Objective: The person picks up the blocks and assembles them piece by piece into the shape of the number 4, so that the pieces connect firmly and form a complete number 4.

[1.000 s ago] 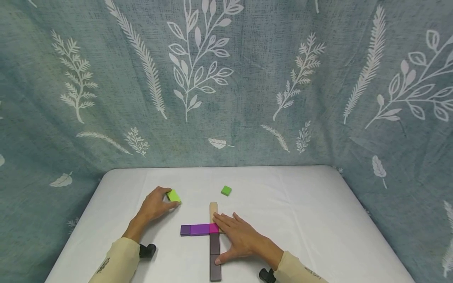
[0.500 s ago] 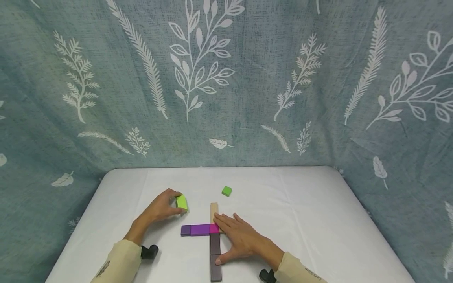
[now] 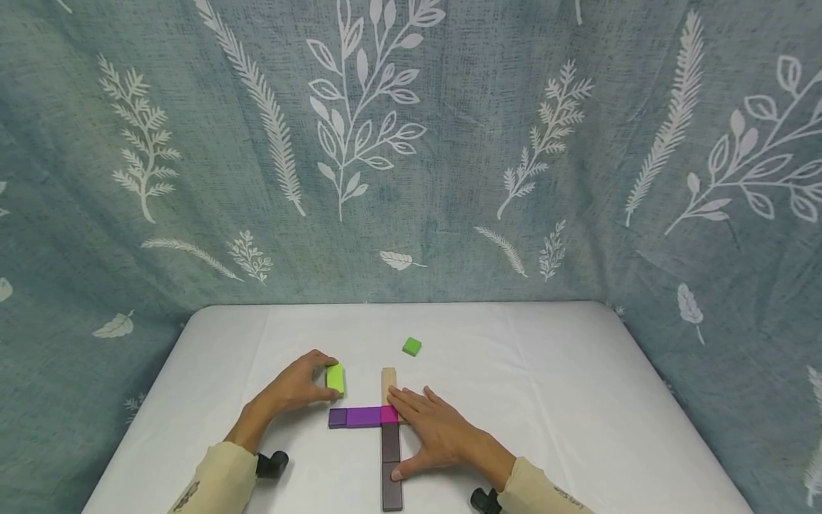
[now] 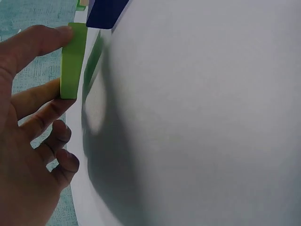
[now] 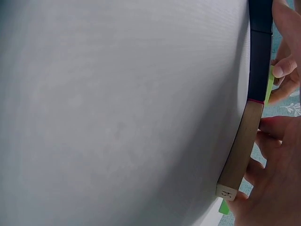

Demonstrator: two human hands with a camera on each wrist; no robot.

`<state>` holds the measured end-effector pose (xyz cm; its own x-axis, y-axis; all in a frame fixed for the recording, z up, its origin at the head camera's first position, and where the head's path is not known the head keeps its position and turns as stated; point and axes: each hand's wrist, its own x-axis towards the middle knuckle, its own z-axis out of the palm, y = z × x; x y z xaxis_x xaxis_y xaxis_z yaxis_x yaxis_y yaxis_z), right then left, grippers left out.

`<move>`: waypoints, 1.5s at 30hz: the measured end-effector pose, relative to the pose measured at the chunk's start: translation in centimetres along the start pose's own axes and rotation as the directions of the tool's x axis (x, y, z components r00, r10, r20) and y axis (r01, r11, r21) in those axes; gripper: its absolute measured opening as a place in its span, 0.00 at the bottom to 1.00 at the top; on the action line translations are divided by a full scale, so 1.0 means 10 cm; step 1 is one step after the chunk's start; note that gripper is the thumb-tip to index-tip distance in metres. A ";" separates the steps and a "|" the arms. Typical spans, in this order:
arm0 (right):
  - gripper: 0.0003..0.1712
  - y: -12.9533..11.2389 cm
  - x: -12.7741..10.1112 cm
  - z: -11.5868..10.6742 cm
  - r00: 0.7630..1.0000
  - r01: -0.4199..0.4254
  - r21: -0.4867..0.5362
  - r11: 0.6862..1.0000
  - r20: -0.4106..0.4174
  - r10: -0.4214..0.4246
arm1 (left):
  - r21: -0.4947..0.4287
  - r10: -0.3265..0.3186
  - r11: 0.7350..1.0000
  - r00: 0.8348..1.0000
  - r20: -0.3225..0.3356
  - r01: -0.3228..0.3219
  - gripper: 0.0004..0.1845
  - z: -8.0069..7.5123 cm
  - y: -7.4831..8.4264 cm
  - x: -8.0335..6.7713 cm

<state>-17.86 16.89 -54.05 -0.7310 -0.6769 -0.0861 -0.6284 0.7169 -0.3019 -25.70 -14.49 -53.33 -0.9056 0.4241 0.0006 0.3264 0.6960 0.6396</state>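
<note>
White tabletop (image 3: 546, 400) before leaf-print curtain (image 3: 449, 143); our left hand (image 3: 292, 389) pinches lime-green block (image 3: 335, 378) at its three o'clock, while right hand (image 3: 437, 435) lies spread on block cross (image 3: 389, 442).

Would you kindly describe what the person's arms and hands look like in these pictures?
Both hands, left hand and right hand, are bare, with no gloves. Each arm wears a pale cream long sleeve bearing small dark lettering. A black camera mount sits by each wrist.
</note>
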 end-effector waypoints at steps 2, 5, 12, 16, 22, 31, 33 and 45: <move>0.73 0.00 0.00 0.00 1.000 0.002 0.000 1.000 -0.003 -0.002 | 0.003 0.013 1.000 1.000 0.002 -0.013 0.33 0.01 0.01 -0.02; 0.73 0.00 0.00 0.00 1.000 0.001 0.003 1.000 -0.003 -0.001 | 0.001 0.025 1.000 1.000 0.004 -0.025 0.33 0.03 0.03 -0.04; 0.73 0.00 0.00 -0.01 1.000 0.000 0.005 1.000 -0.004 0.000 | -0.005 0.053 0.999 0.998 0.015 -0.053 0.32 0.05 0.06 -0.06; 0.73 0.00 0.00 -0.01 1.000 -0.003 0.008 1.000 0.000 0.003 | -0.003 0.063 0.998 0.998 0.027 -0.063 0.32 0.06 0.05 -0.07; 0.73 -0.01 0.00 -0.02 1.000 -0.005 0.018 1.000 0.007 0.005 | -0.016 0.072 0.997 0.996 0.047 -0.071 0.32 0.06 0.03 -0.09; 0.73 -0.02 0.01 -0.05 1.000 -0.006 0.026 1.000 0.015 0.006 | -0.023 0.096 0.995 0.994 0.048 -0.095 0.31 0.07 0.04 -0.10; 0.73 -0.02 0.01 -0.05 1.000 -0.009 0.026 1.000 0.018 0.008 | -0.024 0.098 0.995 0.994 0.050 -0.097 0.31 0.07 0.04 -0.09; 0.73 -0.01 0.01 -0.03 1.000 0.002 -0.004 1.000 0.006 -0.002 | -0.011 0.075 0.997 0.995 0.065 -0.074 0.30 0.07 0.05 -0.10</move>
<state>-17.92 16.79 -53.73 -0.7280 -0.6794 -0.0913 -0.6310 0.7162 -0.2983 -24.41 -14.17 -53.53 -0.8590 0.5120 -0.0016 0.3899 0.6560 0.6462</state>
